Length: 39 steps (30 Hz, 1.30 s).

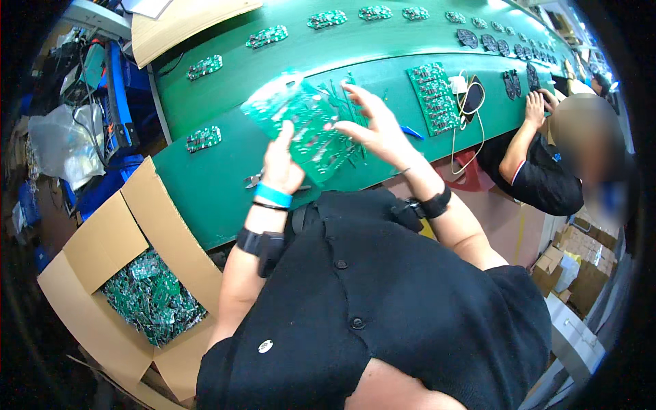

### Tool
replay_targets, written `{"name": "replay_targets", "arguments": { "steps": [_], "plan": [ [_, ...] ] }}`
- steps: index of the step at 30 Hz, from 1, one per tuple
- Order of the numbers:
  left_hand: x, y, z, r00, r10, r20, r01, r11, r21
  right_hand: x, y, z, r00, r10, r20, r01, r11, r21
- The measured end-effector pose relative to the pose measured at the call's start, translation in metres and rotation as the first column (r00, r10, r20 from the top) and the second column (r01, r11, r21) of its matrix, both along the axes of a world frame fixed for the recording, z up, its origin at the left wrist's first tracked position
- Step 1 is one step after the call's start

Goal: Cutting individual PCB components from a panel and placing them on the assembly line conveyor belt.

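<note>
A green circuit board panel (311, 133), blurred along its far edge, is tilted above the green bench. My left hand (281, 164), thumb on top, grips its near left side. Beside the panel's right edge is my right hand (374, 130), its thumb and fingers spread apart with nothing held between them. Thin green board strips (355, 113) lie on the bench partly behind the panel and my right hand. Near my left wrist rests a pair of cutters (253, 181), partly covered. One separate small circuit board (203, 139) lies to the left.
More small boards (266, 37) line the far belt. Another board panel (434, 99), a blue pen (412, 132) and a phone (471, 99) with white cable lie right. A co-worker's hands (536, 106) are near black casings (512, 85). An open carton (154, 297) holds heaped boards.
</note>
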State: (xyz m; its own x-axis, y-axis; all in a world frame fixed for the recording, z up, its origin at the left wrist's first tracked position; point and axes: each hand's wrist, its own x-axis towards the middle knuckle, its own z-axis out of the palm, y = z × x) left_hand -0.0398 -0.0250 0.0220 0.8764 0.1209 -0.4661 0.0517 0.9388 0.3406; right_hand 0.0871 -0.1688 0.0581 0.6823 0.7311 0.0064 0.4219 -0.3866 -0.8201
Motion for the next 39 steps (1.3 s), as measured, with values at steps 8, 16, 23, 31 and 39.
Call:
{"name": "replay_targets", "arguments": {
  "steps": [8,16,23,31,39],
  "plan": [
    [-0.054,0.042,0.027,0.978,0.166,0.126,-0.15,0.981,-0.123,0.025,-0.125,-0.099,0.905,0.022,0.425,0.235,0.806,-0.543],
    [-0.067,0.033,0.035,0.972,0.099,0.211,-0.074,0.989,-0.127,0.025,-0.075,-0.024,0.544,-0.364,-0.756,0.391,0.907,-0.155],
    [-0.057,0.023,0.052,0.987,0.061,0.146,-0.074,0.994,0.083,-0.004,0.015,0.071,0.925,0.243,0.291,-0.253,0.967,-0.002],
    [-0.058,0.02,0.065,0.994,0.048,0.101,-0.072,0.965,0.254,-0.005,0.042,0.08,0.691,0.272,0.67,-0.243,0.96,-0.14],
    [-0.054,0.019,0.072,0.997,0.013,0.08,-0.047,0.893,0.448,-0.001,0.041,0.081,0.681,0.298,0.669,-0.254,0.953,-0.166]
  ]
}}
